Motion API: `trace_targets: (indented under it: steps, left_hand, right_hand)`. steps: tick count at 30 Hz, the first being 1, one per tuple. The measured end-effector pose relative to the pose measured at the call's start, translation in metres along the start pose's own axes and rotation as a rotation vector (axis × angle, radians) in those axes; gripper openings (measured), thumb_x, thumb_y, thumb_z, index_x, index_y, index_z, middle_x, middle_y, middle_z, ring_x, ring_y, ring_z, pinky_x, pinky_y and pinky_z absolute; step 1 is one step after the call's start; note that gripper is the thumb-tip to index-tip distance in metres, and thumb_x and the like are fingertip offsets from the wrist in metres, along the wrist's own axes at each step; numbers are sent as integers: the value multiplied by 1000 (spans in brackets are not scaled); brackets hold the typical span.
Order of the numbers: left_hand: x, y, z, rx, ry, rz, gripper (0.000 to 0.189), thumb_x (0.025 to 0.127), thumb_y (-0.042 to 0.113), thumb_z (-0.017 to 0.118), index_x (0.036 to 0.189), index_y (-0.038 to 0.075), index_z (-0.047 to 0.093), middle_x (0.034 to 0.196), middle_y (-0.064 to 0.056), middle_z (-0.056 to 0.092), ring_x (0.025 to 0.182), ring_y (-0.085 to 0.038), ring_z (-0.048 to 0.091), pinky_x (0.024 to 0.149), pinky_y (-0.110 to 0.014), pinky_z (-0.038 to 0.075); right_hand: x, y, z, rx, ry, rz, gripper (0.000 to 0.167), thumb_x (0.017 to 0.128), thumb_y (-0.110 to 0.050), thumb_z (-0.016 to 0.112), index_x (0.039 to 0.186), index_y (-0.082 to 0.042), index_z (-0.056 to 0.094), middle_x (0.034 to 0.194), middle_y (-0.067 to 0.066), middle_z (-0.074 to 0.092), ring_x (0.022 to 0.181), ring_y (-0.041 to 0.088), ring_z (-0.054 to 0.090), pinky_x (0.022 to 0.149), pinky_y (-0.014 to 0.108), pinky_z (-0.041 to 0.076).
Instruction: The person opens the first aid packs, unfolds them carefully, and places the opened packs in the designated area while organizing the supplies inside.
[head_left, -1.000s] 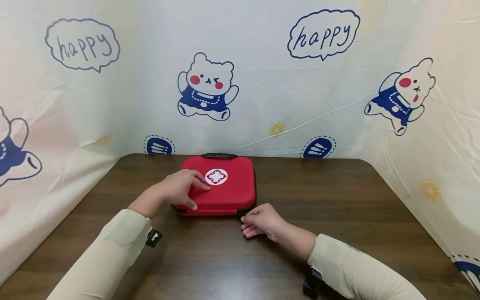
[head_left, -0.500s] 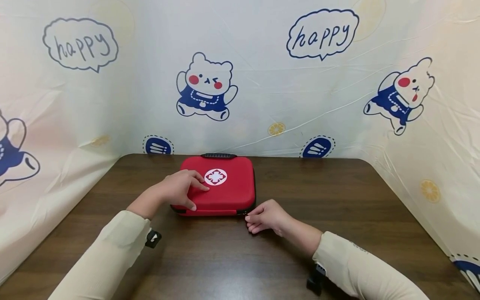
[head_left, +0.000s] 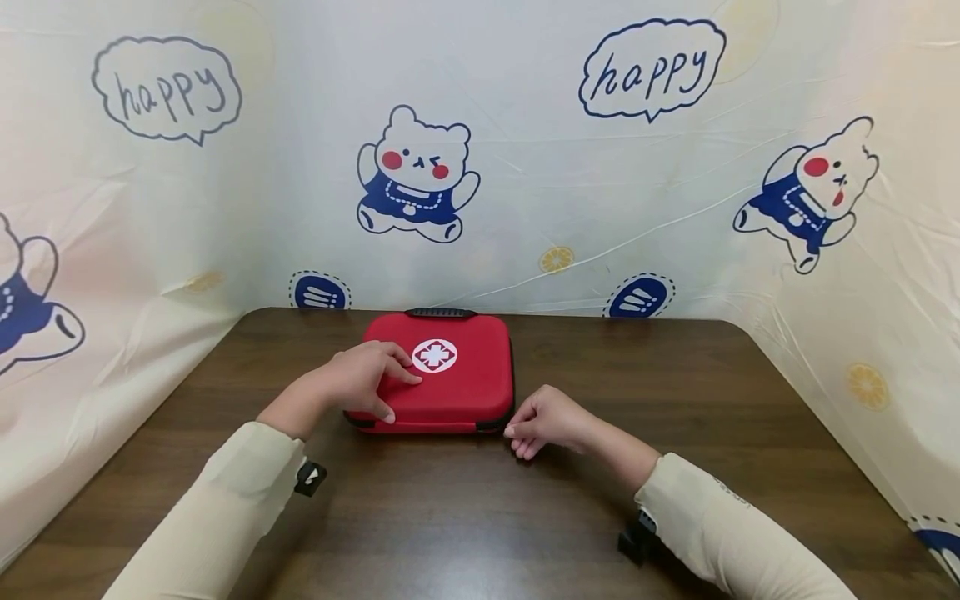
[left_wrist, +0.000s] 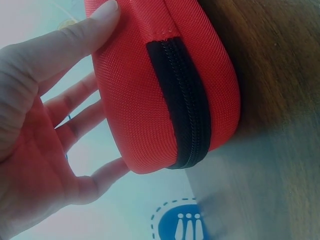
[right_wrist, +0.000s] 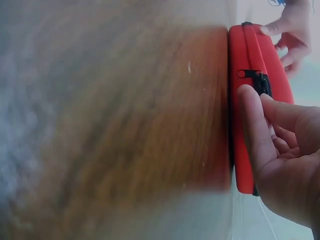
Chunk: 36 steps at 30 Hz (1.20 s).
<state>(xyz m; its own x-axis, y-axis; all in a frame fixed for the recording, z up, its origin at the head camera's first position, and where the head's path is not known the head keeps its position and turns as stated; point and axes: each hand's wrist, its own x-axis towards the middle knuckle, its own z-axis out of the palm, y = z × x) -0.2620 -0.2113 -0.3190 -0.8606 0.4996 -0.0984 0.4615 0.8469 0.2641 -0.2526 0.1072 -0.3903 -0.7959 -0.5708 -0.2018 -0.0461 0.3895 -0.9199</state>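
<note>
A red first-aid case (head_left: 465,379) with a white cross emblem lies on the table, its lid down. My left hand (head_left: 363,377) rests on its left part, fingers spread over the lid and thumb against the front edge. In the left wrist view, that thumb presses the red fabric beside a black zipper (left_wrist: 182,100). At the front right corner, my right hand (head_left: 551,419) pinches a zipper pull that its fingertips mostly hide. Just beyond those fingertips in the right wrist view, another zipper pull (right_wrist: 245,73) sticks out from the black zipper.
The brown wooden table (head_left: 450,517) extends around the case on both sides and in front. A black carry handle (head_left: 441,312) is at the case's back edge. Behind it hangs a printed curtain (head_left: 525,167) with bears.
My right hand has moved a little right and away from me, from the case's front edge round its right corner. The left hand and the case have stayed in place.
</note>
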Motion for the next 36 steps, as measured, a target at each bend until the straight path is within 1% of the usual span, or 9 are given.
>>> trace_targets:
  steps: [5,8,13,16,22,25,28,32,36]
  left_hand:
    - [1,0,-1,-4,-9,-1,67,64,22,92,126,23,68,132,-10,53,125,-33,43,84,-56,52]
    - [1,0,-2,-9,-11,-6,67,63,22,92,126,23,68,133,-11,52,126,-34,42,85,-59,51]
    - [4,1,-1,-7,-19,-19,70,63,22,92,128,25,67,144,-14,45,131,-38,37,89,-65,46]
    - [6,2,0,-4,-27,-36,70,63,23,92,129,26,66,147,-12,45,131,-37,37,91,-65,44]
    - [5,2,0,-1,-35,-53,70,62,23,92,128,26,67,144,-10,49,126,-34,42,90,-61,43]
    - [3,2,-1,-4,-37,-54,70,62,23,93,127,26,67,144,-10,49,125,-34,42,89,-60,44]
    - [3,1,-1,-6,-34,-53,69,63,23,92,126,26,68,144,-10,50,125,-34,42,88,-59,44]
    - [5,-1,-1,-5,-32,-47,68,63,23,92,126,26,68,143,-11,50,126,-34,42,87,-60,44]
    - [6,-1,1,-11,-24,-40,68,62,22,92,126,26,68,144,-10,50,126,-34,42,88,-60,43]
  right_hand:
    - [1,2,-14,-223,-21,-149,9,88,-4,70,86,4,74,72,8,70,62,18,69,60,34,59]
    - [2,4,-25,-338,-6,-209,8,88,-6,71,85,0,75,72,2,70,63,16,68,60,31,58]
    - [5,7,-40,-382,-11,-254,10,89,-8,71,86,2,75,74,2,71,64,14,69,61,29,58]
    - [8,9,-47,-384,10,-253,10,88,-7,71,87,2,75,75,3,71,64,15,69,61,31,58]
    - [21,10,-56,-482,109,-262,9,88,-9,72,87,-1,76,72,0,70,62,12,66,59,27,57]
    - [31,11,-59,-565,180,-292,9,88,-10,72,84,-2,76,66,-3,67,59,8,62,57,24,54]
    - [42,11,-62,-622,253,-288,9,88,-10,72,82,-4,77,62,-6,64,57,6,58,56,23,52]
    - [55,12,-64,-647,338,-253,10,89,-11,72,84,-4,77,62,-6,63,58,7,54,56,24,49]
    - [63,14,-66,-639,419,-232,9,88,-11,72,87,-5,78,67,-3,66,62,9,56,58,25,50]
